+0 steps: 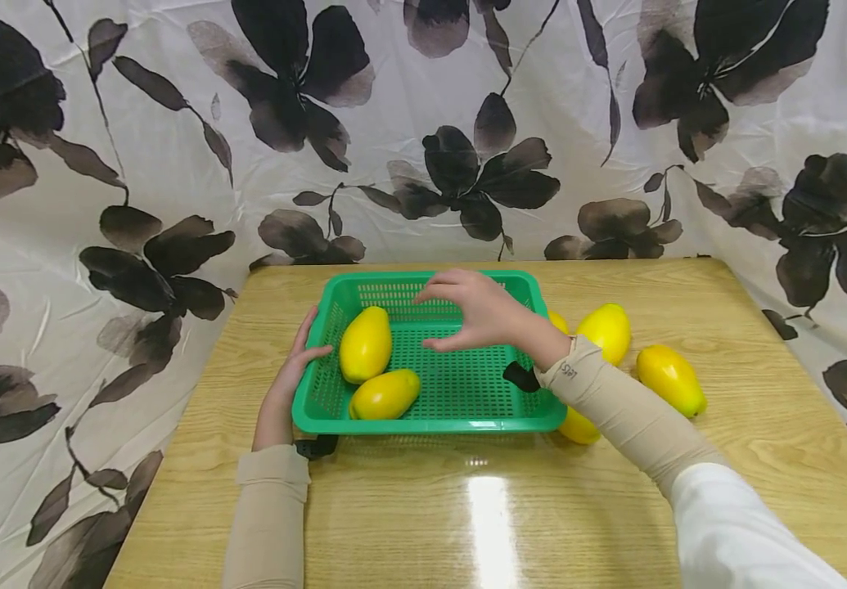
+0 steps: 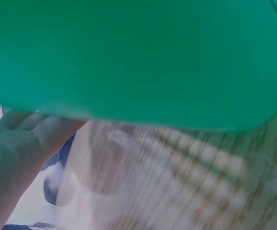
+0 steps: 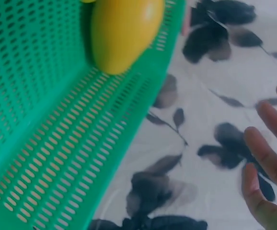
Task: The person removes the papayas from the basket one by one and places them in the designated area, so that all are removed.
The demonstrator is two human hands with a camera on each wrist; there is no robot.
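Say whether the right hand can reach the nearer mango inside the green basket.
Probably yes: the right hand hovers, empty, above the green basket, nothing visible between it and that mango.

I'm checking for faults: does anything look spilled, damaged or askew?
Nothing stands out: the green basket sits upright with two yellow fruits inside, others lie beside it on the table, and no spill or damage shows.

Below the person's right grip (image 1: 478, 309), I see a free way down into the right half of the green perforated plastic basket (image 1: 430, 426). Two smooth yellow oval fruits (image 1: 366, 344) block its left side, where the left grip (image 1: 292, 372) occupies the rim. Beyond the right wall, more yellow fruits (image 1: 671, 380) and the beige-sleeved forearm (image 1: 637, 417) obstruct.
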